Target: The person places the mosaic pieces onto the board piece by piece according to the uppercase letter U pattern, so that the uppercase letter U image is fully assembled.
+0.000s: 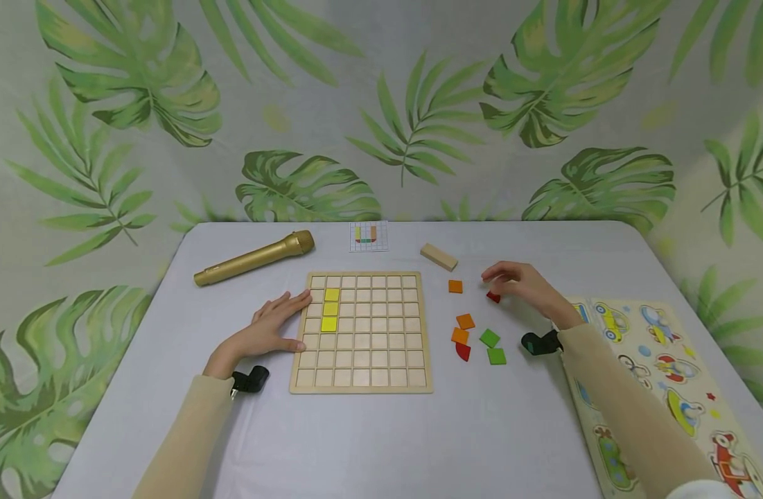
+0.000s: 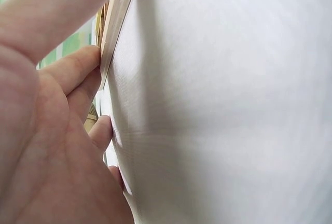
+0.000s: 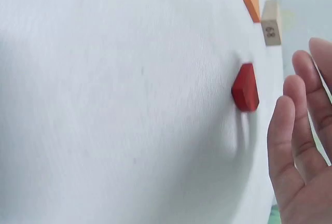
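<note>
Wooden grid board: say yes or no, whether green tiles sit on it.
No, the board holds only yellow tiles; both green tiles lie off it.

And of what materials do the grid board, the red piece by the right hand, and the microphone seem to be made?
Grid board: probably wood, smooth and matte, by its pale tan colour. Red piece: smooth, solid red; painted wood or plastic, unclear. Microphone: gold finish with soft sheen; perhaps metal or coated plastic.

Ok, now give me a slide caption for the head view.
Left fingers touching a wooden grid board with three yellow tiles in a column, right fingers beside a red piece.
</note>
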`<state>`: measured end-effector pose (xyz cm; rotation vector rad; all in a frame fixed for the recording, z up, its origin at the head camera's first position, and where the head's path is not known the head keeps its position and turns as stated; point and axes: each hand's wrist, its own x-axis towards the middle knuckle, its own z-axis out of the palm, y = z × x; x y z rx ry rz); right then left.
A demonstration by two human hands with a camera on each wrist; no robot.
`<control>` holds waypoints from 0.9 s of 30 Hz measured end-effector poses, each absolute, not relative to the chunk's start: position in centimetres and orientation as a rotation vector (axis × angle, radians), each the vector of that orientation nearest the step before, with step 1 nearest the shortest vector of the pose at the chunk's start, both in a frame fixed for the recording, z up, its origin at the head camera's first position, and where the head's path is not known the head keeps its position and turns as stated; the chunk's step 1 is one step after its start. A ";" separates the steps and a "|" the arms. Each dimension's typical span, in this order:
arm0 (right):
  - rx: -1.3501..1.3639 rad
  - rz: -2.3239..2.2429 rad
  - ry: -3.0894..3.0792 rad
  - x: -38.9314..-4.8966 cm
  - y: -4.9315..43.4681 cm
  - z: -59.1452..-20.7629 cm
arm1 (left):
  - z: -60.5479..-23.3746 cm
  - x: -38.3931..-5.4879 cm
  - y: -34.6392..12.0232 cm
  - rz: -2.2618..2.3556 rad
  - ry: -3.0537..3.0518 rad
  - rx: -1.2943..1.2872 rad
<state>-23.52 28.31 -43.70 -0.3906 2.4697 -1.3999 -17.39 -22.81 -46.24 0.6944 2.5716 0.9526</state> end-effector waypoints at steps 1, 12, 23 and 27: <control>-0.393 -1.382 2.487 -23.5 28.5 -43.8 | -46.3 -17.4 -22.8 0.950 2.572 0.697; -0.358 -1.313 2.526 -23.6 29.0 -44.2 | -46.5 -17.6 -23.0 0.955 2.569 0.703; -0.365 -1.219 2.634 -23.6 28.4 -45.1 | -46.5 -17.5 -23.0 0.955 2.574 0.697; -0.342 -1.154 2.641 -23.5 28.1 -44.9 | -46.4 -17.5 -23.0 0.954 2.577 0.702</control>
